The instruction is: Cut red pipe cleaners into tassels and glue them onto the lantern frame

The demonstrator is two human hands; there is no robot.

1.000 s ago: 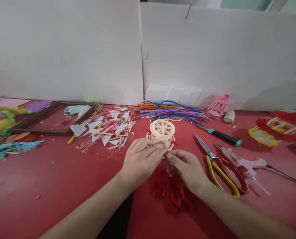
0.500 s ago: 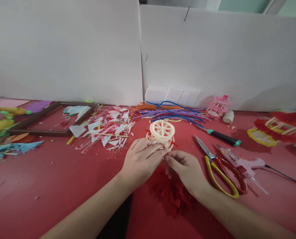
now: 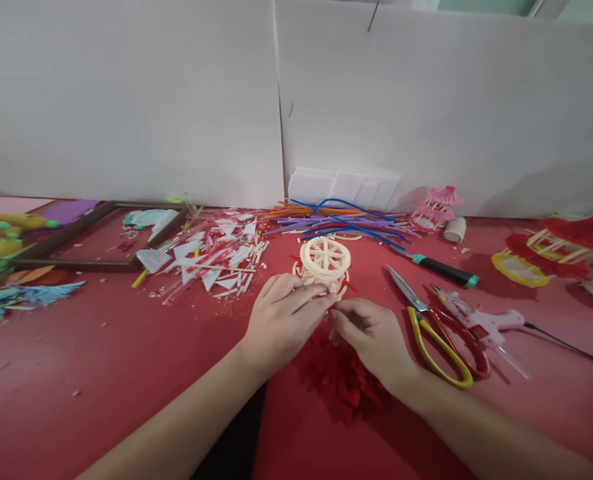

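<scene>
My left hand (image 3: 281,320) is closed on a small cream model with a spoked, wheel-shaped top (image 3: 325,259). Bits of red stick out from the model's sides, and its lower part is hidden by my fingers. Right beside it, my right hand (image 3: 369,337) has thumb and fingertips pinched together at the model's near edge; whatever they hold is hidden. Beneath both hands lies a bunch of red frilly strips (image 3: 344,380) on the red table (image 3: 151,373).
To the right lie scissors (image 3: 436,333), a pink glue gun (image 3: 481,320), a utility knife (image 3: 444,270) and a red-yellow model (image 3: 566,247). Coloured sticks (image 3: 341,220) and a pink pagoda model (image 3: 436,208) are at the back. Scraps (image 3: 221,257) and a brown frame (image 3: 81,265) lie left.
The whole view has shifted slightly. Both hands stay at the cream model, with only small movement of the right fingers at its near edge.
</scene>
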